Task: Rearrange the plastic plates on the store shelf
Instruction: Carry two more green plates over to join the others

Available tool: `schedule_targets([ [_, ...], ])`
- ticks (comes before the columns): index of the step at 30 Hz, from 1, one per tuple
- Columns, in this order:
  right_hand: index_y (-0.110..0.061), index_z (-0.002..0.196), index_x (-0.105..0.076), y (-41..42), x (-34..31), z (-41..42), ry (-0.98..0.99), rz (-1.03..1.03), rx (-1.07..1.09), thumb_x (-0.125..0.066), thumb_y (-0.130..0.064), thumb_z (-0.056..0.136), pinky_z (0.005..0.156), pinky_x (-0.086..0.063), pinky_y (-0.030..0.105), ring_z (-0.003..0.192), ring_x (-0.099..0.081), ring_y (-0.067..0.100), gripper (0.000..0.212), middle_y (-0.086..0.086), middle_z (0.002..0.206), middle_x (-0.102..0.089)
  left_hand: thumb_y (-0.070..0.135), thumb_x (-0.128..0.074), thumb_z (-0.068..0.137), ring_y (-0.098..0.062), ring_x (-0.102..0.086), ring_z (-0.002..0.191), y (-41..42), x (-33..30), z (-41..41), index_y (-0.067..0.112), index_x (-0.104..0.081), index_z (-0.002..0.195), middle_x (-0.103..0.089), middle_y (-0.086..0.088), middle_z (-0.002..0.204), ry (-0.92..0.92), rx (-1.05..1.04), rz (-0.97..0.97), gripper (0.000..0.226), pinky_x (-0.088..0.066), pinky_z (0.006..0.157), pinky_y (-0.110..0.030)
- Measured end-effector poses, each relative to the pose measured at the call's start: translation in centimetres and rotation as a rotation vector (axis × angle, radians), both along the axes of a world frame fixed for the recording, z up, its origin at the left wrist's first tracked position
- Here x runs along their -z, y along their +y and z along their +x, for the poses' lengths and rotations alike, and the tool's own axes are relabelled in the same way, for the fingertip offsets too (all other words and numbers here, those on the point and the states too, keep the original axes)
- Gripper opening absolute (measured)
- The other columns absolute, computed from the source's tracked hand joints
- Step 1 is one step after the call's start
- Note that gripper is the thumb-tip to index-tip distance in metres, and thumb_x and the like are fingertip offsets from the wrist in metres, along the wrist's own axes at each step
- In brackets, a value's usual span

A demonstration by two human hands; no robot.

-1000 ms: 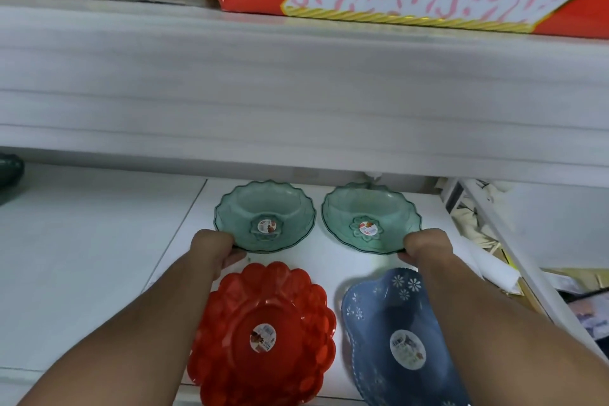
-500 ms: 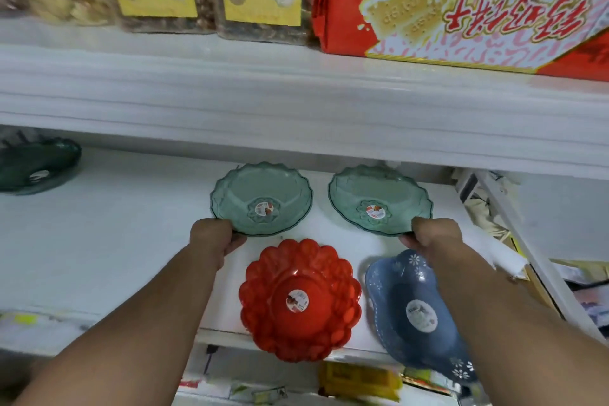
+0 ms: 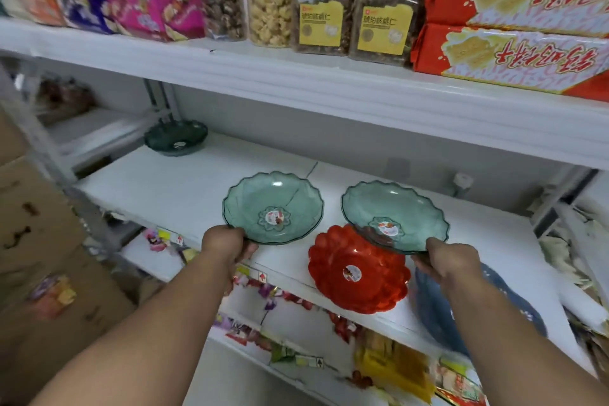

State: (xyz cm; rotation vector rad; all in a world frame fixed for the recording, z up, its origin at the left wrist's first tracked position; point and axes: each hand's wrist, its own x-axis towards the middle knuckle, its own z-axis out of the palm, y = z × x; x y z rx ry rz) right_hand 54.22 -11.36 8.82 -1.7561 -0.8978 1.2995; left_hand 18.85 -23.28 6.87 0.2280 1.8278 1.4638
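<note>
Pinching each green plate at its near rim, the left hand (image 3: 227, 242) holds the left green plate (image 3: 273, 207) over bare shelf (image 3: 171, 188), while the right hand (image 3: 449, 260) holds the right green plate (image 3: 393, 216) overlapping the red plate (image 3: 357, 273), so both plates extend away from each grip.

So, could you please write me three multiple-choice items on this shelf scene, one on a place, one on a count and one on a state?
1. Where does the dark green plate sit?
A. far back left of the shelf
B. on the red plate
C. on the top shelf

2. How many light green plates are held?
A. one
B. two
C. four

3. What is the right hand doing?
A. hanging empty
B. gripping a plate's rim
C. pressing the red plate

Answers:
1 A, it stands alone at the back left.
2 B, the left hand holds the left green plate, the right hand the right green plate.
3 B, fingers close on the near rim.
</note>
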Motion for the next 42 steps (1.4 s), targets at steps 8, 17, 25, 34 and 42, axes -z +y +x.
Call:
schedule_targets([
  [8,0.005,0.076,-0.064,-5.2,-1.4,-4.9,0.100,0.022,-0.044,-0.071,-0.006,0.082,0.084,-0.060,0.052,0.063,-0.071,0.033,0.015,0.020,0.069,-0.071,-0.008,-0.050,0.087,-0.023,-0.065,0.040,-7.2,-1.7,-2.5,-0.004,-0.059,0.088,-0.068,-0.023,0.082,0.019,-0.150,0.010,0.010,-0.058,0.048,-0.031],
  [17,0.010,0.090,-0.066,-6.7,-1.4,-12.5,0.088,0.058,-0.059,-0.070,-0.003,0.084,0.077,-0.063,0.050,0.059,-0.071,0.032,0.015,0.024,0.087,-0.073,-0.004,-0.057,0.088,-0.032,-0.073,0.061,-8.8,-0.8,-10.7,-0.002,-0.062,0.096,-0.073,-0.022,0.088,-0.011,-0.191,0.041,0.010,-0.062,0.068,-0.044],
  [25,0.007,0.084,-0.064,-7.0,-0.3,-20.7,0.088,0.080,0.027,-0.072,-0.005,0.084,0.044,-0.060,0.029,0.067,-0.069,0.033,0.014,0.022,0.086,-0.070,-0.005,-0.055,0.089,-0.030,-0.068,0.051,-7.2,0.2,-19.4,-0.001,-0.059,0.083,-0.071,-0.021,0.064,-0.003,-0.185,0.022,0.008,-0.058,0.079,-0.049],
  [34,0.008,0.083,-0.065,-4.7,0.3,-26.0,0.092,0.065,0.064,-0.064,0.000,0.084,0.069,-0.064,0.044,0.069,-0.073,0.036,0.007,0.024,0.082,-0.072,-0.002,-0.056,0.091,-0.028,-0.071,0.058,-3.5,1.7,-25.1,-0.001,-0.064,0.092,-0.073,-0.016,0.066,-0.067,-0.131,0.059,0.008,-0.060,0.063,-0.036],
  [42,0.010,0.082,-0.066,0.8,0.9,-28.2,0.125,0.074,0.059,-0.059,0.003,0.084,0.058,-0.062,0.034,0.070,-0.071,0.035,0.010,0.027,0.085,-0.071,-0.004,-0.056,0.091,-0.027,-0.068,0.070,1.9,1.4,-26.7,-0.001,-0.063,0.090,-0.069,-0.017,0.087,-0.075,-0.123,0.075,0.008,-0.060,0.051,-0.029],
])
